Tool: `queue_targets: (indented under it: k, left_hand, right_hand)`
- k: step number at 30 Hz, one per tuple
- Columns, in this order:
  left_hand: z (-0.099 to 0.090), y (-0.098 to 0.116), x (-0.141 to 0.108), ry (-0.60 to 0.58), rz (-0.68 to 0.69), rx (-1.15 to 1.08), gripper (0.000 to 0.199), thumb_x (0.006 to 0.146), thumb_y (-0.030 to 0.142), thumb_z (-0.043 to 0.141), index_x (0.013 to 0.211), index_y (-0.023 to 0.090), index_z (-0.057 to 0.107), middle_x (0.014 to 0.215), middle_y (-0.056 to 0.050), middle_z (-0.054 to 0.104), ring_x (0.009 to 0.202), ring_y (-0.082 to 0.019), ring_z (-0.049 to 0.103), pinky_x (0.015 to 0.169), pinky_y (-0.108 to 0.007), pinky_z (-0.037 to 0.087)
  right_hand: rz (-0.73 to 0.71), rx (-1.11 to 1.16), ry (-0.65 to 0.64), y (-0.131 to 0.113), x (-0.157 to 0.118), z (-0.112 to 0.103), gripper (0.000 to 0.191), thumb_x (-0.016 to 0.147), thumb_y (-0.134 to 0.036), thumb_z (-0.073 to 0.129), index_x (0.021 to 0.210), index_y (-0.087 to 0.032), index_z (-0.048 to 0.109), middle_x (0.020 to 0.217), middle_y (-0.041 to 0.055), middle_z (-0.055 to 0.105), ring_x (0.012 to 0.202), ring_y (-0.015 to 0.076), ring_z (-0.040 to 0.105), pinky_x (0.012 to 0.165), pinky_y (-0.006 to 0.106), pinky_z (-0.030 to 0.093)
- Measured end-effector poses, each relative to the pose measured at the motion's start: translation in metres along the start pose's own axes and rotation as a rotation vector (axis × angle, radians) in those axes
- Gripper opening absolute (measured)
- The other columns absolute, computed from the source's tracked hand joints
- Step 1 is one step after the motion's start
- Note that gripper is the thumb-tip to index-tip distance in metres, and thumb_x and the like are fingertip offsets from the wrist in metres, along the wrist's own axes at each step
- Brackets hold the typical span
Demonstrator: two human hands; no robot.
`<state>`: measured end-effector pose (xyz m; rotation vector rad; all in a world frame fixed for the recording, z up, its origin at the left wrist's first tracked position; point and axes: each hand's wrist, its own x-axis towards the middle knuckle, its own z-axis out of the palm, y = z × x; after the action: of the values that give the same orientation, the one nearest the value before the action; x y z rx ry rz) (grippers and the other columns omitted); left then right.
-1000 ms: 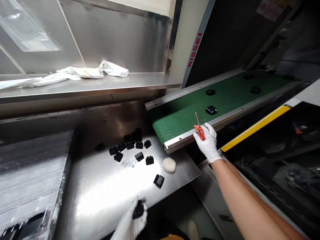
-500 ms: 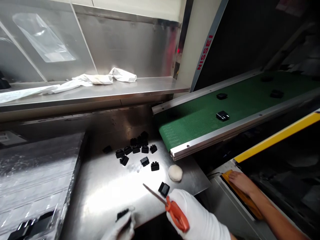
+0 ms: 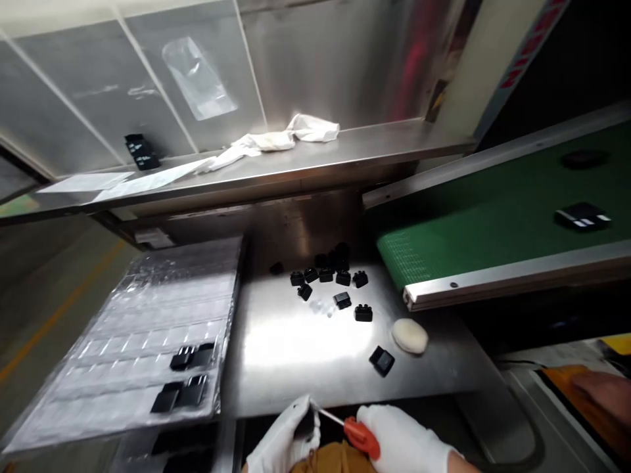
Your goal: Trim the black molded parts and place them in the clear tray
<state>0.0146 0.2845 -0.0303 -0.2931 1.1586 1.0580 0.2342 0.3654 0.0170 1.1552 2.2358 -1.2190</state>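
Since a second earlier, the right hand [image 3: 409, 440] had left the green belt [image 3: 493, 223] and come down to the steel table's [image 3: 305, 348] near edge. It gripped an orange-handled tool [image 3: 352, 430], its tip touching a small black part [image 3: 305, 427] pinched in the left hand [image 3: 286, 443], so trimming looked underway. Both gloved hands were partly cut off; the part was mostly hidden and blurred. More black parts [image 3: 328, 279] lay farther back.

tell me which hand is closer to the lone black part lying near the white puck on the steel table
Right. The right hand, gripping the orange-handled tool, sits just below the lone black part; the left hand is farther off to its lower left.
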Motion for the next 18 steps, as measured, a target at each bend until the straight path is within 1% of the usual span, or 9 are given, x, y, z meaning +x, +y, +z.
queue_targets:
  k: [3,4,6,7,9,11,12,15,18]
  left_hand:
    - [-0.015,-0.012,-0.001,-0.037,0.024,0.111,0.046,0.067,0.046,0.086,0.09,0.011,0.065,0.073,-0.004,0.058,0.06,-0.012,0.056,0.047,-0.018,0.043]
    - [-0.019,-0.014,0.0,-0.037,0.04,0.148,0.048,0.066,0.048,0.086,0.092,0.012,0.066,0.075,-0.003,0.059,0.062,-0.011,0.057,0.049,-0.016,0.043]
    - [-0.027,-0.017,0.004,-0.021,0.057,0.232,0.048,0.065,0.046,0.086,0.095,0.013,0.067,0.078,-0.003,0.06,0.066,-0.011,0.058,0.052,-0.015,0.043]
    - [-0.034,-0.018,0.006,0.001,0.051,0.277,0.047,0.065,0.044,0.086,0.093,0.012,0.066,0.076,-0.003,0.06,0.063,-0.011,0.057,0.05,-0.015,0.041]
    - [-0.049,-0.022,0.012,0.085,0.029,0.345,0.044,0.068,0.045,0.084,0.086,0.011,0.063,0.067,-0.001,0.057,0.054,-0.009,0.052,0.043,-0.013,0.03]
    - [-0.063,-0.029,0.021,0.195,0.024,0.365,0.04,0.076,0.047,0.076,0.082,0.013,0.056,0.064,0.002,0.051,0.049,-0.007,0.047,0.041,-0.012,0.019]
    - [-0.069,-0.034,0.026,0.242,0.035,0.366,0.036,0.081,0.046,0.071,0.083,0.014,0.053,0.065,0.003,0.05,0.049,-0.006,0.046,0.041,-0.013,0.019]
    - [-0.075,-0.049,0.046,0.314,0.084,0.388,0.023,0.093,0.038,0.056,0.087,0.016,0.05,0.073,0.003,0.052,0.053,-0.006,0.046,0.043,-0.016,0.027]
    - [-0.069,-0.062,0.061,0.33,0.102,0.496,0.02,0.095,0.033,0.054,0.086,0.016,0.05,0.075,0.002,0.053,0.056,-0.009,0.048,0.048,-0.02,0.035]
  right_hand:
    - [0.018,-0.098,-0.097,0.002,0.007,-0.001,0.019,0.068,-0.027,0.056,0.086,-0.024,0.064,0.085,0.006,0.072,0.076,0.0288,0.069,0.054,0.03,0.032]
    - [0.025,-0.122,-0.137,0.002,0.008,-0.003,0.021,0.066,-0.026,0.056,0.086,-0.024,0.064,0.084,0.0063,0.073,0.076,0.0299,0.069,0.053,0.03,0.032]
    - [0.025,-0.156,-0.19,0.003,0.009,-0.006,0.023,0.063,-0.025,0.056,0.084,-0.024,0.065,0.083,0.0075,0.073,0.076,0.0319,0.07,0.052,0.03,0.032]
    - [0.019,-0.17,-0.205,0.004,0.009,-0.007,0.023,0.062,-0.025,0.056,0.083,-0.023,0.065,0.083,0.0085,0.073,0.076,0.033,0.07,0.052,0.031,0.032]
    - [0.006,-0.195,-0.232,0.01,0.009,-0.006,0.024,0.061,-0.025,0.056,0.082,-0.022,0.066,0.085,0.0101,0.073,0.078,0.0349,0.07,0.053,0.032,0.034]
    - [-0.007,-0.208,-0.257,0.017,0.01,-0.003,0.024,0.061,-0.026,0.056,0.083,-0.022,0.067,0.087,0.0105,0.073,0.079,0.0354,0.07,0.054,0.033,0.035]
    - [-0.013,-0.213,-0.269,0.019,0.01,-0.001,0.025,0.061,-0.026,0.056,0.084,-0.022,0.067,0.087,0.0103,0.073,0.079,0.0352,0.07,0.054,0.033,0.036]
    - [-0.017,-0.227,-0.299,0.024,0.011,0.004,0.028,0.061,-0.026,0.057,0.086,-0.022,0.068,0.09,0.0111,0.073,0.081,0.0358,0.07,0.057,0.034,0.039]
    - [-0.002,-0.24,-0.308,0.024,0.013,0.006,0.029,0.061,-0.026,0.058,0.088,-0.022,0.069,0.092,0.0123,0.073,0.082,0.0367,0.07,0.058,0.036,0.043]
